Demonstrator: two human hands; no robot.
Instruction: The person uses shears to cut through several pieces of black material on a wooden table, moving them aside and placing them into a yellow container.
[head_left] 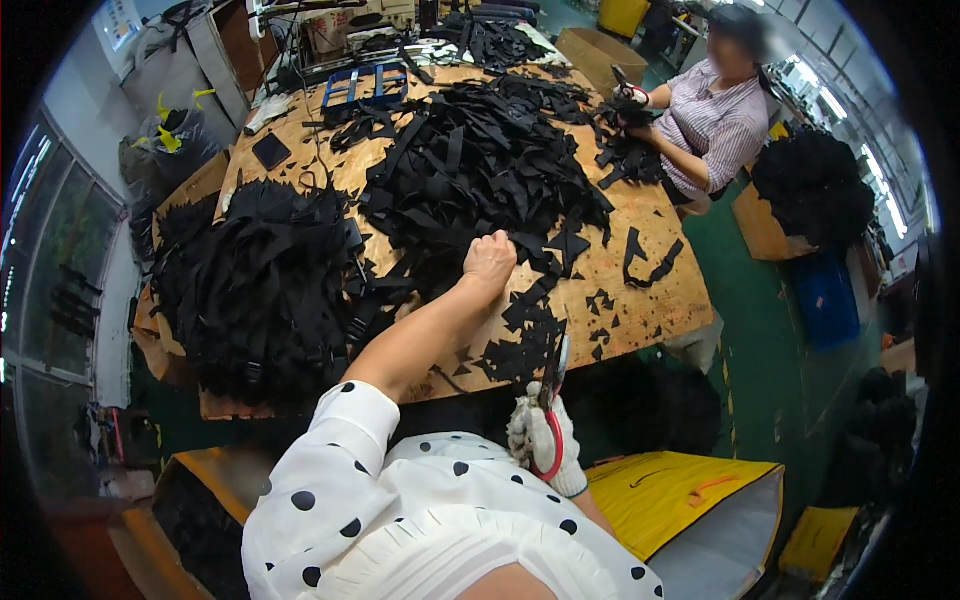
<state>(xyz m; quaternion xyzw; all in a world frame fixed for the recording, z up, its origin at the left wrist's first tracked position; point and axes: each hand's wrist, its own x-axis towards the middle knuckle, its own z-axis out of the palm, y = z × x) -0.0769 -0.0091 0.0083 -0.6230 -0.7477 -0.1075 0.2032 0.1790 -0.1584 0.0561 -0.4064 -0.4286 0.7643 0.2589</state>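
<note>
My bare left hand [490, 258] reaches to the near edge of a large heap of black webbing straps [480, 160]. Its fingers are closed at a black strap [535, 247]; the fingertips are partly hidden. Close to my body, past the table's front edge, my right hand [550, 445] wears a white knit glove. It grips scissors [555, 400] by their red handles, with the blades pointing up and away from me. Small black offcuts [525, 340] lie on the wooden table [650, 310] between the hands and the heap.
A second mound of black straps with buckles [260, 290] covers the table's left side. Behind it are a phone [271, 151] and a blue crate [365, 85]. A co-worker [715, 115] handles black straps at the far right. A yellow bag [670, 500] stands open at my lower right.
</note>
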